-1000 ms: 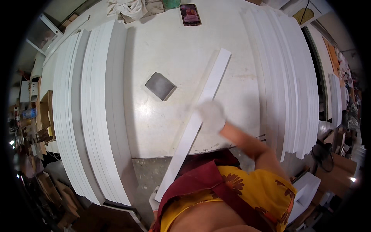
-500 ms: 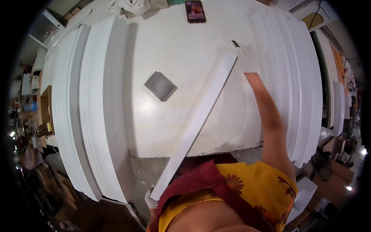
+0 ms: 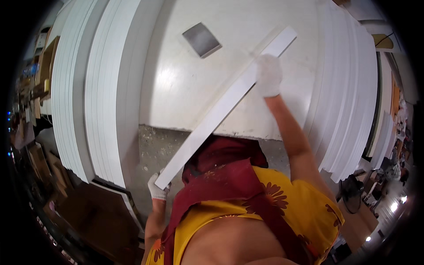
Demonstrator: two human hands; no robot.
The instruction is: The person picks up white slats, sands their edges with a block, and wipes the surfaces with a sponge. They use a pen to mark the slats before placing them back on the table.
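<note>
A long, narrow white strip of board [image 3: 219,109] slants from the table's far right toward my body, its near end jutting past the front edge. My left hand [image 3: 157,189], in a white glove, is closed around that near end. Over the upper part of the strip is my right hand [image 3: 269,76], also gloved in white and smeared by motion. Its fingers are blurred, so I cannot make out whether it holds anything. A flat, square grey block [image 3: 201,40] lies on the table left of the strip's far end.
Tall stacks of white boards flank the table [image 3: 176,97]: the left stack [image 3: 104,88] and the right stack [image 3: 342,92]. A gap with grey, speckled floor [image 3: 154,145] shows between the table edge and me. A black fan-like object [image 3: 352,193] is low on the right.
My right hand has come nearer, from a thin dark-tipped tool beyond the strip onto the strip's upper part. The view has tilted down toward my body, and my left hand shows more fully.
</note>
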